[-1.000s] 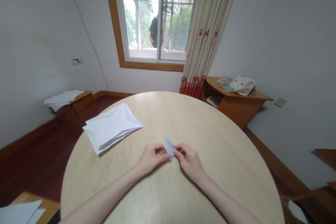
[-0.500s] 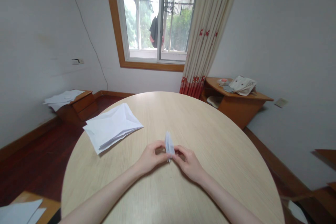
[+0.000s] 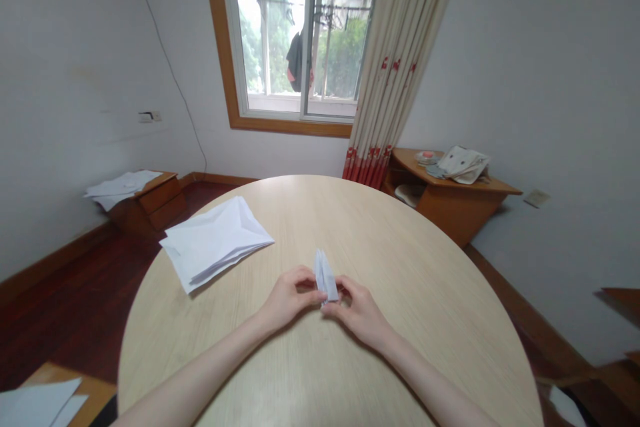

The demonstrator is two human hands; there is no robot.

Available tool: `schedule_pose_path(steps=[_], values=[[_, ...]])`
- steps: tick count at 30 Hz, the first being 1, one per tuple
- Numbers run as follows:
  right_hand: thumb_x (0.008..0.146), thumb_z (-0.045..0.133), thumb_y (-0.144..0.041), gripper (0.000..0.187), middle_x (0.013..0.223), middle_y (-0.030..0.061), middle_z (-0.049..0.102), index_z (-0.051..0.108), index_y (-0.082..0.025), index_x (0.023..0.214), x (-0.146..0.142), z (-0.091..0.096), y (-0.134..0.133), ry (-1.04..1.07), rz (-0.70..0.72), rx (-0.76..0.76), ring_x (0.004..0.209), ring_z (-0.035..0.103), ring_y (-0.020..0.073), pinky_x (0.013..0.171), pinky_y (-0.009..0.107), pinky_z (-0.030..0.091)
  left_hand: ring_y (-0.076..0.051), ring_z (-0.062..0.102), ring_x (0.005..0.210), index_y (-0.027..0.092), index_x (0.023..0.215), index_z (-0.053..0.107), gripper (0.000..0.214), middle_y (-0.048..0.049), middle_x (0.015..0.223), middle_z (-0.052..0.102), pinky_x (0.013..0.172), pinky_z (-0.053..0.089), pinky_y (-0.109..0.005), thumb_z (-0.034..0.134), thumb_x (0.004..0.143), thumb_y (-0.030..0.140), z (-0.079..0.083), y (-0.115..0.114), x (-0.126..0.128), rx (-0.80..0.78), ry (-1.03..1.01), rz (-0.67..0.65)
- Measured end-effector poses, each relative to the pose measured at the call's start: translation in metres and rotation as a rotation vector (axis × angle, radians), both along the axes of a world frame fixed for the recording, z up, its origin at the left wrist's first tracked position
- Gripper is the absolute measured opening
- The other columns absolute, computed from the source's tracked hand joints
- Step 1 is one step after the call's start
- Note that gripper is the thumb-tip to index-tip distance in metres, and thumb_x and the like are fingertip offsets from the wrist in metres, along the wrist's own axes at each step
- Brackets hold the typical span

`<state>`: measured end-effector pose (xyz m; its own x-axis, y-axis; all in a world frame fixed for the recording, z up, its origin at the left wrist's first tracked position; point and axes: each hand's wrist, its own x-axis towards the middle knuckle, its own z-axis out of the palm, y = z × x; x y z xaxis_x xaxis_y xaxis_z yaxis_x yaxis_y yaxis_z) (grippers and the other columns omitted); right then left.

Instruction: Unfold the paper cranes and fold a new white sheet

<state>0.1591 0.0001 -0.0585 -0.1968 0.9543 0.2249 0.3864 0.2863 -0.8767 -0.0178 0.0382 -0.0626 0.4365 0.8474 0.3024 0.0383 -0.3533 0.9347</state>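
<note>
Between my two hands stands a small piece of folded white paper (image 3: 325, 278), narrow and pointed at the top, with its layers slightly parted. My left hand (image 3: 295, 293) pinches it from the left, thumb on the near side and fingers behind. From the right, my right hand (image 3: 356, 307) grips its lower edge between thumb and fingers. Both hands are low over the round wooden table (image 3: 310, 367). The fingertips behind the paper are partly hidden.
A stack of white paper sheets (image 3: 217, 240) lies on the table's left side. More sheets (image 3: 40, 403) rest on a surface at lower left. A cabinet (image 3: 150, 200) with papers stands at far left, and a corner desk (image 3: 450, 203) holding a cloth bag (image 3: 465, 163) at right.
The folded paper's layers have spread a little to the right, so it looks wider. My right thumb has slipped slightly lower and left; my left hand has hardly moved.
</note>
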Motion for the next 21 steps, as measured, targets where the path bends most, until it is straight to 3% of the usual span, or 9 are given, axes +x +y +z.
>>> schedule_pose_path(steps=[6, 10, 17, 21], values=[[0.073, 0.067, -0.022, 0.02, 0.084, 0.0016, 0.066, 0.065, -0.018, 0.092, 0.0011, -0.0006, 0.0003, -0.004, 0.005, 0.01, 0.071, 0.055, 0.0147, 0.068, 0.028, 0.045, -0.02, 0.062, 0.082, 0.016, 0.076, 0.071, 0.015, -0.0055, 0.083, 0.068, 0.078, 0.045, -0.03, 0.074, 0.072, 0.03, 0.0019, 0.0005, -0.0015, 0.037, 0.022, 0.04], [0.079, 0.063, -0.029, 0.019, 0.086, 0.0032, 0.067, 0.065, -0.018, 0.095, 0.0023, -0.0013, 0.0012, 0.033, 0.027, 0.023, 0.07, 0.057, 0.0148, 0.068, 0.028, 0.048, -0.02, 0.063, 0.083, 0.017, 0.082, 0.069, 0.014, -0.0053, 0.087, 0.069, 0.08, 0.047, -0.031, 0.07, 0.073, 0.027, 0.0016, 0.0004, -0.0008, -0.023, 0.018, 0.058], [0.084, 0.056, -0.032, 0.019, 0.086, 0.0049, 0.068, 0.065, -0.018, 0.093, 0.0031, -0.0038, 0.003, 0.063, 0.023, 0.059, 0.073, 0.059, 0.0168, 0.069, 0.029, 0.049, -0.017, 0.065, 0.078, 0.019, 0.115, 0.052, 0.051, -0.0026, 0.088, 0.067, 0.075, 0.051, -0.031, 0.073, 0.069, 0.025, -0.0046, 0.0022, 0.0016, -0.193, -0.183, 0.059], [0.081, 0.059, -0.03, 0.019, 0.079, 0.0021, 0.064, 0.062, -0.018, 0.094, 0.0019, -0.0053, 0.0027, 0.106, -0.003, 0.036, 0.066, 0.057, 0.0145, 0.062, 0.027, 0.048, -0.016, 0.065, 0.076, 0.016, 0.114, 0.054, 0.05, -0.0032, 0.085, 0.068, 0.074, 0.051, -0.03, 0.073, 0.069, 0.025, -0.0056, 0.0034, 0.0014, -0.206, -0.174, 0.055]])
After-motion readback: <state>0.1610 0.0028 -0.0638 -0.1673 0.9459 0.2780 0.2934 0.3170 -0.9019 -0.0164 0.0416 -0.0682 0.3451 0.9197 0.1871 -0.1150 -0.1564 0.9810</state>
